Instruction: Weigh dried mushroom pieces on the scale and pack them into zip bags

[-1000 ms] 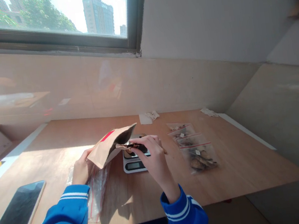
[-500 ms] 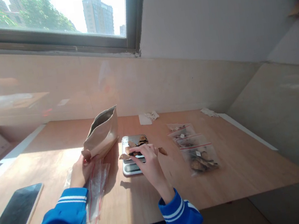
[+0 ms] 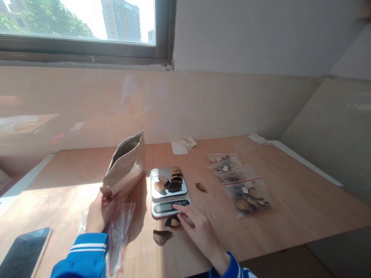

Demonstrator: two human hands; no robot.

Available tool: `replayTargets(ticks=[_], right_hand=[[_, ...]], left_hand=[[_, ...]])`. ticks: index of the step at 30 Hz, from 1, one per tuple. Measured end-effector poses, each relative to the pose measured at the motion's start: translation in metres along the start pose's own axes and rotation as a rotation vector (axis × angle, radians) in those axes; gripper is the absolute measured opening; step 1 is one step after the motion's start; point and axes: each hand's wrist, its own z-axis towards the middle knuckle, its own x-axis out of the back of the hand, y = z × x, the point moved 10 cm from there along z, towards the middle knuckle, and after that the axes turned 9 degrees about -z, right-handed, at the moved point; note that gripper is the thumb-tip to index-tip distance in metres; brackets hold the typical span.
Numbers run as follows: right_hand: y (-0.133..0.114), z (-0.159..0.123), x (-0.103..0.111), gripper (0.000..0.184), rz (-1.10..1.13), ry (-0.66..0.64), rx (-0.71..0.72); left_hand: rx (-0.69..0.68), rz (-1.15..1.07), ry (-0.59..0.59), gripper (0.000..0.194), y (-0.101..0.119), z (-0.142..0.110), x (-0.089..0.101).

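My left hand (image 3: 97, 213) is closed on the lower corner of a brown paper pouch (image 3: 126, 172), which stands tilted with its mouth open. Under that wrist lie clear zip bags with red seals (image 3: 118, 239). A small kitchen scale (image 3: 171, 206) sits in the middle, several dried brown slices (image 3: 174, 185) on its metal plate. My right hand (image 3: 199, 228) is just in front of the scale, index finger by its buttons, thumb and finger apart. Close to the thumb lies a dark dried slice (image 3: 172, 222); another dried slice (image 3: 162, 236) rests nearer me.
On the right lie several filled zip bags (image 3: 248, 197) of dried pieces. One loose slice (image 3: 201, 187) is beside the scale. A phone-like dark tablet (image 3: 16, 270) lies at the left. Crumpled white paper (image 3: 186, 144) sits by the wall, under the window.
My right hand has come down from the scale's plate toward me. Slices it held over the plate now lie on the table before the scale. My left hand and the pouch have stayed put.
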Motion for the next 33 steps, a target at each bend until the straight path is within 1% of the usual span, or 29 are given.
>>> replayTargets(ticks=[2,4,6,8,10,12,14,17,21,24,27,30,33], right_hand=[[0.011,0.004,0.010,0.027,-0.007,0.054,-0.031],[0.022,0.014,0.021,0.028,0.005,0.108,-0.054],[0.031,0.030,0.029,0.030,0.041,0.135,-0.054],[0.038,0.052,0.031,0.035,0.082,0.131,-0.030],[0.044,0.074,0.025,0.040,0.113,0.104,-0.002],[0.052,0.092,0.011,0.044,0.122,0.042,0.014],[0.059,0.101,-0.005,0.048,0.113,-0.021,0.026],[0.071,0.101,-0.016,0.051,0.095,-0.040,0.019],[0.085,0.090,-0.009,0.051,0.097,0.025,-0.032],[0.090,0.086,-0.005,0.044,0.148,0.072,-0.061],[0.097,0.087,-0.007,0.035,0.197,0.106,-0.084],[0.108,0.086,-0.012,0.025,0.189,0.127,-0.113],[0.120,0.083,-0.019,0.023,0.154,0.109,-0.156]], left_hand=[[0.018,0.000,-0.006,0.046,-0.003,0.000,-0.001],[0.032,-0.002,-0.013,0.049,-0.006,0.001,-0.002],[0.027,-0.007,-0.016,0.049,-0.006,0.001,-0.002],[0.000,-0.012,-0.010,0.047,-0.005,0.002,-0.002],[-0.024,-0.010,0.001,0.045,-0.004,0.002,0.000],[-0.033,-0.013,0.003,0.045,-0.005,0.002,0.000],[-0.026,-0.020,-0.004,0.046,-0.007,0.003,0.000],[0.010,-0.025,-0.032,0.045,-0.012,0.003,-0.003],[0.073,-0.022,-0.048,0.046,-0.014,0.003,-0.004],[0.110,-0.003,-0.059,0.048,-0.012,0.002,-0.004],[0.090,0.012,-0.072,0.047,-0.008,0.001,-0.004],[0.052,0.016,-0.069,0.047,-0.005,0.001,-0.004],[0.059,0.012,-0.062,0.047,-0.006,0.002,-0.003]])
